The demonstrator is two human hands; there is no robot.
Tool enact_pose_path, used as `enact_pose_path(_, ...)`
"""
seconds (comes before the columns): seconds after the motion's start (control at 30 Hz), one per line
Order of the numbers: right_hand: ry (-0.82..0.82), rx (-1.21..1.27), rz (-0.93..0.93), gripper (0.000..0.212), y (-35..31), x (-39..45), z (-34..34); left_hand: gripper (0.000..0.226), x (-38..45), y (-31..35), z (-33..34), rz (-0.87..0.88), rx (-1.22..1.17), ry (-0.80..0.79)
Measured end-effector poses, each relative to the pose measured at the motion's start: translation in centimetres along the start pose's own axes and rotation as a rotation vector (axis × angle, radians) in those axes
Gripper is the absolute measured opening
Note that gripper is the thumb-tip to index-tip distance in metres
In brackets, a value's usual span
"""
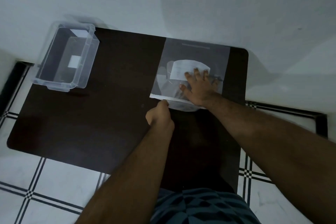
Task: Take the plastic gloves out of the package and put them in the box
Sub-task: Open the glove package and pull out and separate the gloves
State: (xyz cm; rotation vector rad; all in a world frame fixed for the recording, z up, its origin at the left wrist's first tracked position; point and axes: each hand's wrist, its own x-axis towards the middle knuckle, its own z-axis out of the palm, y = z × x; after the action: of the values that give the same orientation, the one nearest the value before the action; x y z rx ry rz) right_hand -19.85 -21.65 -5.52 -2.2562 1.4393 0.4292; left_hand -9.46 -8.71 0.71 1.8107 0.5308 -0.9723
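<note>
The package [192, 71], a flat clear bag w/ a white label, lay on the right half of the dark table [109, 96], long axis running away from the person, open mouth at the near edge. The gloves [183, 105] sat mostly inside; a pale bulge poked out past the mouth toward the person.

Right hand [200, 85] lay flat on the near part of the package, fingers [196, 72] spread, pressing it down, gripping nothing. Left hand [160, 116] was curled closed just at the mouth, thumb and fingertips pinched at the near edge; probably on the gloves or the bag lip, can't tell which.

So the pull direction looked to be straight back toward the person, along the bag's long axis, w/ the left hand nearer the opening and the right as anchor.

The box [65, 56], clear plastic, open, nothing seen inside but a white label, stood at the far-left corner of the table, well apart from the package. Bare table between them, no obstacle in the way. Risk, IMO: thin gloves snagging on the mouth or the bag sliding if the right hand eased off.
</note>
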Motion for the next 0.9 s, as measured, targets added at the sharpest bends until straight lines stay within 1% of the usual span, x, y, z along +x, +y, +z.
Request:
enact_pose_path(0.2,0.004,-0.049,-0.008,0.079,0.3,0.1,0.2,0.006,0.3,-1.3,-4.2,-0.036,0.016,0.025)
enact_pose_path(0.33,0.002,-0.062,-0.001,0.077,0.2,0.2,0.2,0.008,1.0,-2.3,-7.2,-0.069,0.046,0.059)
enact_pose_path(0.57,0.003,-0.103,0.007,0.076,-0.1,0.2,-0.3,0.013,2.8,-4.0,-13.3,-0.122,0.032,0.103)
enact_pose_path(0.63,0.030,-0.109,0.001,0.076,-0.5,-0.2,-0.2,0.013,3.1,-4.4,-15.1,-0.139,0.031,0.115)
enact_pose_path(0.7,0.068,-0.107,-0.032,0.076,-1.3,-1.0,0.2,0.016,3.3,-4.8,-16.5,-0.145,0.021,0.120)
enact_pose_path(0.77,0.093,-0.129,-0.109,0.072,-2.8,-1.9,1.1,0.017,3.3,-5.0,-17.4,-0.134,0.001,0.104)
enact_pose_path(0.9,0.218,-0.110,-0.264,0.057,-6.3,-4.2,3.3,0.011,3.5,-5.3,-18.2,-0.115,-0.006,0.042)
